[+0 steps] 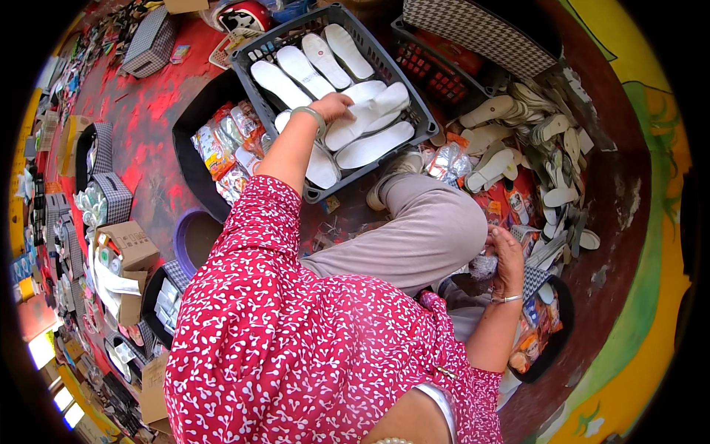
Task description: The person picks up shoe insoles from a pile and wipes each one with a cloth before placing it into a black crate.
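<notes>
White shoe insoles (377, 145) lie in overlapping rows inside a grey plastic crate (425, 122). My left hand (335, 108) reaches over the crate with its fingers closed on the edge of one white insole (350, 127), which lies slanted across others. Beside my bent knee is my right hand (507, 259), its fingers curled. A crumpled silvery bundle (483, 267) shows next to its palm. Whether the fingers hold that bundle is hard to make out.
A heap of loose insoles (551, 148) spreads along the right wall. Left of the crate stands a black bin (194, 133) with wrapped packets, near a purple tub (181, 240). Checked boxes (112, 198) and cartons (133, 246) line the left. A houndstooth-patterned box (481, 33) stands behind.
</notes>
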`<state>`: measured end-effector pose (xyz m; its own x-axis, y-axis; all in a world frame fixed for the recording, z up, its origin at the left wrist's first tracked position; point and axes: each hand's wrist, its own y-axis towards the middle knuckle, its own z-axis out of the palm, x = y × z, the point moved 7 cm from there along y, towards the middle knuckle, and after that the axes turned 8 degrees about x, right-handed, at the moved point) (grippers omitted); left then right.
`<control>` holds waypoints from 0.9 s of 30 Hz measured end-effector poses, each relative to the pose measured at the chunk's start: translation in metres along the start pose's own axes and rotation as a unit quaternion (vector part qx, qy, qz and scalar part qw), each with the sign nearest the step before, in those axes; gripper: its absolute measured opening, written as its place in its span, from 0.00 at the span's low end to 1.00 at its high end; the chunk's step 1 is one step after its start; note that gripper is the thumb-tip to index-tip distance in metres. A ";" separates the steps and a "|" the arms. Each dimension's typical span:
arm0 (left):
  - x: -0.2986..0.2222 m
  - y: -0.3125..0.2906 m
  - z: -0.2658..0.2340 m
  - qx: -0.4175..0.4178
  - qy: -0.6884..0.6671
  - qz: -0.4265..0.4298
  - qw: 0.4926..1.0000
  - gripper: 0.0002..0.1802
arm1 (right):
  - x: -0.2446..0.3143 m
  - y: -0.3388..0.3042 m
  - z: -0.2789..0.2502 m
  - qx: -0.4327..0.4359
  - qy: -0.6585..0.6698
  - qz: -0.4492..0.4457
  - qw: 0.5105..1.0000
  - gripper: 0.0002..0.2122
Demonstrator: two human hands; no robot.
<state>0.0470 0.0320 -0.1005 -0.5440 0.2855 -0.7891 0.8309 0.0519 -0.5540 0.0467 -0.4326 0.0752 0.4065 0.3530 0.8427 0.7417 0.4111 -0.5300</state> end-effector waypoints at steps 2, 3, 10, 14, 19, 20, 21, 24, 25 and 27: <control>-0.028 -0.017 -0.016 -0.037 0.044 0.042 0.997 0.21 | -0.004 0.000 -0.003 -0.003 0.004 0.004 1.000 0.13; -0.034 -0.021 -0.020 -0.038 0.042 0.042 0.998 0.20 | -0.006 -0.001 -0.004 -0.005 0.006 0.006 1.000 0.13; -0.068 -0.049 0.020 -0.181 0.284 0.147 0.930 0.12 | -0.008 0.005 -0.001 0.010 0.012 0.009 1.000 0.12; -0.060 -0.053 0.090 -0.180 0.398 0.207 0.875 0.09 | -0.015 0.009 -0.004 0.009 0.007 0.007 1.000 0.12; -0.040 -0.026 0.123 -0.025 0.440 0.208 0.873 0.10 | -0.022 0.010 -0.006 0.012 0.021 0.011 1.000 0.12; -0.035 -0.019 0.124 0.007 0.443 0.211 0.871 0.10 | -0.019 0.010 -0.004 0.013 0.018 0.009 1.000 0.11; -0.028 -0.013 0.126 0.034 0.450 0.207 0.868 0.10 | -0.016 0.010 -0.002 0.014 0.014 0.007 1.000 0.11; -0.026 -0.009 0.131 0.111 0.470 0.199 0.853 0.11 | -0.017 0.007 -0.003 0.016 0.025 0.015 0.999 0.12; -0.027 -0.012 0.129 0.131 0.474 0.192 0.849 0.12 | -0.017 0.007 -0.003 0.016 0.019 0.012 1.000 0.12; -0.019 -0.004 0.126 0.183 0.464 0.167 0.850 0.14 | -0.017 0.010 -0.003 0.016 0.005 0.007 1.000 0.12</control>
<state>0.0390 -0.0940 -0.1168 0.1837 0.8666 -0.4639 0.7365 -0.4339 -0.5190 0.0484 -0.4368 0.0560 0.4230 0.3505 0.8356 0.7181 0.4328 -0.5451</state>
